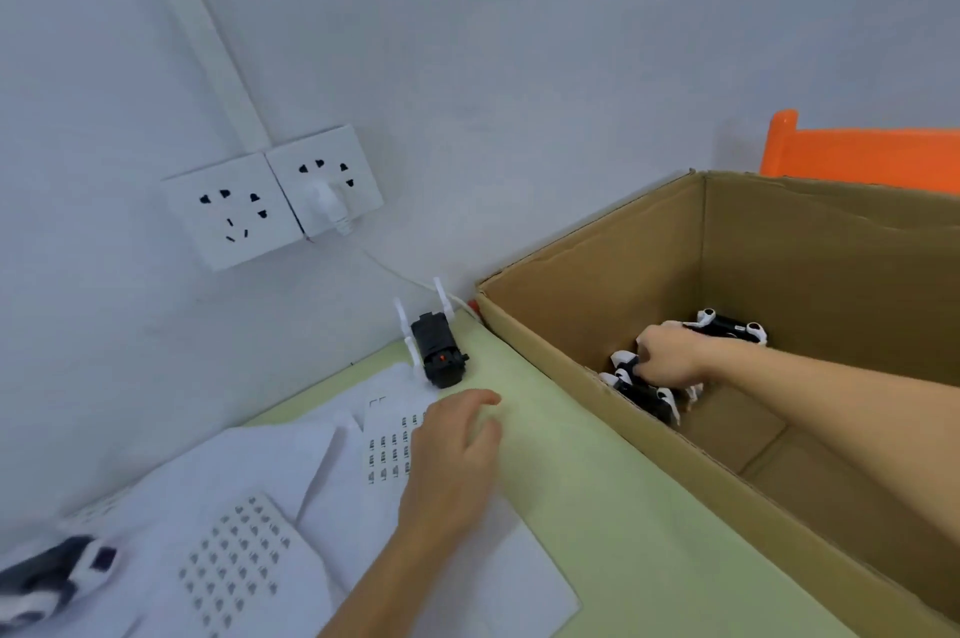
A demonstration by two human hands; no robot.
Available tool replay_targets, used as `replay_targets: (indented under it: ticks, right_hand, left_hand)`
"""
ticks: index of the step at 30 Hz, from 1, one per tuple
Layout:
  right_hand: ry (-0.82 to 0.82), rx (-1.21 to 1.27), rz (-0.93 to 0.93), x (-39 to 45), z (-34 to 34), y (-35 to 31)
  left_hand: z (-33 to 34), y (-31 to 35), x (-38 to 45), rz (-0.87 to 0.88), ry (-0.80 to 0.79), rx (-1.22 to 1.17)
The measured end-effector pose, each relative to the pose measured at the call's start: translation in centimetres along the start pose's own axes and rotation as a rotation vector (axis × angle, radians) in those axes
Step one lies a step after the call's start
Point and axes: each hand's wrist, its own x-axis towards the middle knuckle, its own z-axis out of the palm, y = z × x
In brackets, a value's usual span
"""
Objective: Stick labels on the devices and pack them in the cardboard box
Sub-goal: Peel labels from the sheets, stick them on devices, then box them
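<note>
Pale green tabletop (571, 481) | right hand (670, 356) inside brown cardboard box (571, 325), fingers curled around black-and-white device (641, 390) | left hand (457, 450) loosely spread, empty, on white label sheet (387, 450) | risk: unlabelled black device (439, 356) near wall gets forgotten

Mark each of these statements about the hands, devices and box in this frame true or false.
1. The right hand is inside the cardboard box, on a device. True.
2. The left hand holds a device. False: it rests on the label sheet, holding nothing.
3. A black device sits on the table near the wall. True.
4. The box is empty. False: devices lie inside.
5. Both wall sockets are free. False: a plug occupies one.
</note>
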Motion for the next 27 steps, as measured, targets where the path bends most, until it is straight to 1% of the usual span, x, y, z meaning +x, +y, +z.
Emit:
replay_targets:
  ticks: [3, 4, 5, 6, 7, 8, 9, 10, 12, 13, 14, 15, 16, 17, 19, 21, 22, 24, 26, 27]
  right_hand:
    - [0.537, 0.240, -0.068, -3.3, -2.7, -2.2]
    - [0.681, 0.316, -0.124, -4.9, -3.2, -3.5]
    - [0.794, 0.378, -0.207, -6.7, -3.5, -4.9]
    - [0.869, 0.410, -0.304, -8.8, -3.5, -6.5]
    - [0.902, 0.404, -0.406, -10.9, -3.4, -8.2]
    - [0.892, 0.377, -0.502, -12.9, -2.9, -9.9]
    - [0.833, 0.323, -0.592, -14.7, -2.0, -11.5]
    - [0.722, 0.254, -0.660, -16.2, -0.6, -13.0]
    - [0.469, 0.105, -0.698, -18.4, 3.4, -15.6]
    - [0.417, 0.037, -0.698, -19.0, 5.6, -16.5]
    - [0.419, -0.034, -0.716, -19.3, 7.4, -17.2]
    - [0.448, -0.096, -0.740, -19.4, 8.9, -17.7]
    - [0.443, -0.150, -0.735, -19.3, 9.8, -18.2]
    - [0.394, -0.165, -0.713, -19.1, 10.5, -18.5]
    - [0.364, -0.181, -0.675, -18.4, 11.2, -18.4]
    - [0.367, -0.203, -0.635, -18.0, 10.9, -18.5]
    - [0.366, -0.227, -0.612, -18.0, 10.6, -19.0]
    - [0.375, -0.282, -0.536, -18.3, 10.2, -20.6]
    - [0.471, -0.383, -0.462, -18.5, 10.0, -22.8]
    - [0.539, -0.375, -0.465, -18.7, 10.2, -24.0]
  left_hand:
    - [-1.1, 0.6, -0.4, -0.053, 0.173, -0.306]
    - [-1.7, 0.6, -0.4, -0.102, 0.238, -0.405]
    - [-2.2, 0.4, -0.5, -0.161, 0.292, -0.508]
    - [-2.7, 0.4, -0.7, -0.211, 0.334, -0.614]
    - [-3.2, 0.6, -0.9, -0.244, 0.374, -0.712]
    - [-3.6, 1.0, -1.1, -0.259, 0.415, -0.793]
    - [-4.0, 1.6, -1.3, -0.258, 0.452, -0.868]
    - [-4.4, 2.2, -1.5, -0.250, 0.482, -0.936]
    - [-5.8, 3.5, -2.0, -0.239, 0.498, -1.056]
    - [-6.6, 3.9, -2.4, -0.240, 0.489, -1.092]
    - [-7.5, 4.1, -2.8, -0.238, 0.469, -1.087]
    - [-8.4, 4.1, -3.5, -0.222, 0.444, -1.028]
    - [-9.5, 3.9, -4.3, -0.190, 0.414, -0.920]
    - [-10.8, 3.4, -5.3, -0.147, 0.381, -0.780]
    - [-13.8, 1.6, -7.8, -0.061, 0.306, -0.442]
    - [-17.1, -1.1, -11.0, -0.022, 0.239, -0.093]
    - [-18.7, -2.8, -12.8, -0.029, 0.225, 0.053]
    - [-21.5, -6.4, -16.4, -0.077, 0.247, 0.268]
    - [-23.4, -9.7, -19.6, -0.135, 0.295, 0.429]
    - [-23.9, -11.0, -20.9, -0.154, 0.307, 0.503]
